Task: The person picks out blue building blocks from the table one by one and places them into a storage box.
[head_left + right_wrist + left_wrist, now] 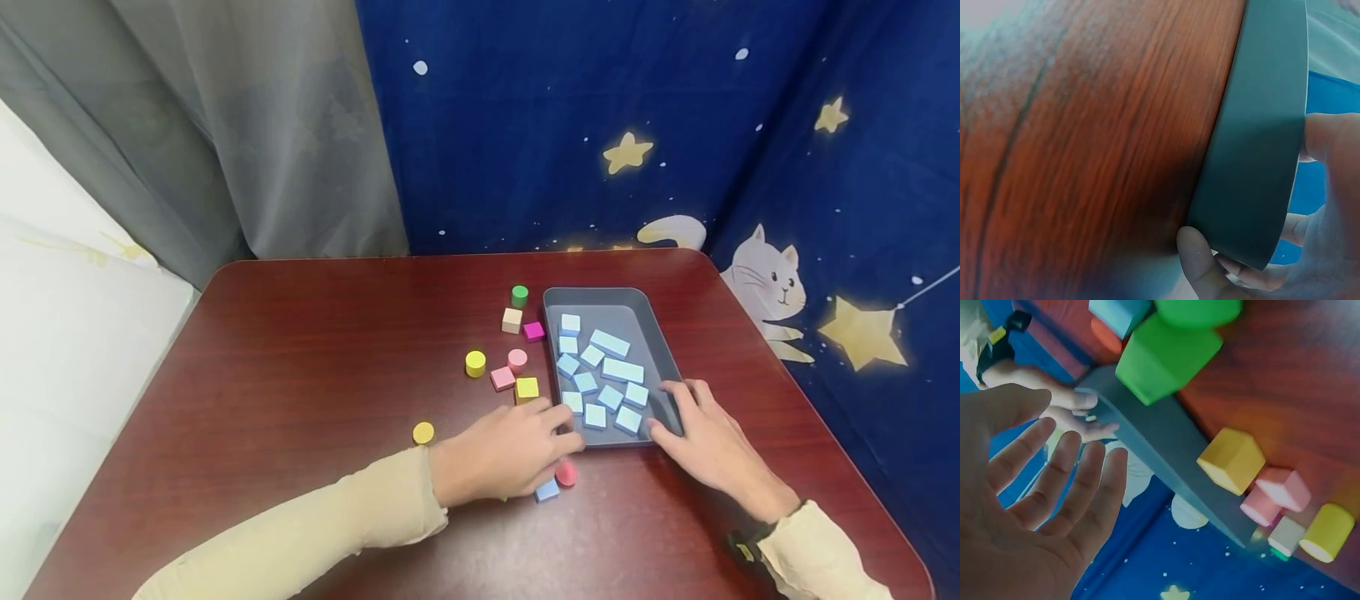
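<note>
My left hand (pixel 498 450) hovers over the tray's near left corner with loosely bent fingers. In the left wrist view its palm holds nothing. A red piece (pixel 566 473) and a blue block (pixel 547 490) lie just below it. Several light blue blocks (pixel 622 370), square and long, lie in the grey tray (pixel 641 321). My right hand (pixel 708 437) grips the tray's near right corner. In the right wrist view its thumb presses low on the tray wall (pixel 1254 137), with the other fingers around the rim.
Left of the tray are a yellow cube (pixel 527 390), pink pieces (pixel 502 379), a magenta block (pixel 533 332), a cream cube (pixel 512 321), a green cylinder (pixel 520 295) and yellow cylinders (pixel 476 363). A green block (pixel 1163 359) shows in the left wrist view. Curtains hang behind the table (pixel 315 350).
</note>
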Motion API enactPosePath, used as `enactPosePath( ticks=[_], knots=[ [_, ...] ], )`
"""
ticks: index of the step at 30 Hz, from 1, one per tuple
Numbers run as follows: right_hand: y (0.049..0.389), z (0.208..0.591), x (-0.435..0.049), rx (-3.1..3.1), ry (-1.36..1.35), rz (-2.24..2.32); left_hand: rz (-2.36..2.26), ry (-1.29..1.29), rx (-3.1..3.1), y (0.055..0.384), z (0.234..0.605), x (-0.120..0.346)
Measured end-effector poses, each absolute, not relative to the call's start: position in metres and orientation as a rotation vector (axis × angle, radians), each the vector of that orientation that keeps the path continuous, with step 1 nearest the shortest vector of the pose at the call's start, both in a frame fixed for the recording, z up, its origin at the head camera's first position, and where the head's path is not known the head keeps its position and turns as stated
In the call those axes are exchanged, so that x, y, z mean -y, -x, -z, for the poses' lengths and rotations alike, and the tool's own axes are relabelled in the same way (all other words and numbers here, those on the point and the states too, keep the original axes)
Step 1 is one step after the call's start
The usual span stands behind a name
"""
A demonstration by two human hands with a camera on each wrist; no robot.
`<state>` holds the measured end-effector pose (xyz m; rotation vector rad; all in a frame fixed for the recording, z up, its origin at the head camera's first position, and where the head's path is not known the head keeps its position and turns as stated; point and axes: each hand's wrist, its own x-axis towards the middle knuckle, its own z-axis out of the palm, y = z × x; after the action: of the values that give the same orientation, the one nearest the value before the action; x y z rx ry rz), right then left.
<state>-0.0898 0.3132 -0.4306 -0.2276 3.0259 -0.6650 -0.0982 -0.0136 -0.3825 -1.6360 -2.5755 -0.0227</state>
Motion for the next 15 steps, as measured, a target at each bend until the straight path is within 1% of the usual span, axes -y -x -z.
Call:
enactPosePath(
  ticks=[9,15],
  knots=[
    [0.089,0.429,-0.314,-3.021,0.223,0.651,-0.001,1.701,2.612,0.073,0.403,0.031],
    [0.089,0.429,-0.313,-3.024,0.228,0.651,-0.074,1.688,2.454,0.064,0.420,0.032]
  ],
)
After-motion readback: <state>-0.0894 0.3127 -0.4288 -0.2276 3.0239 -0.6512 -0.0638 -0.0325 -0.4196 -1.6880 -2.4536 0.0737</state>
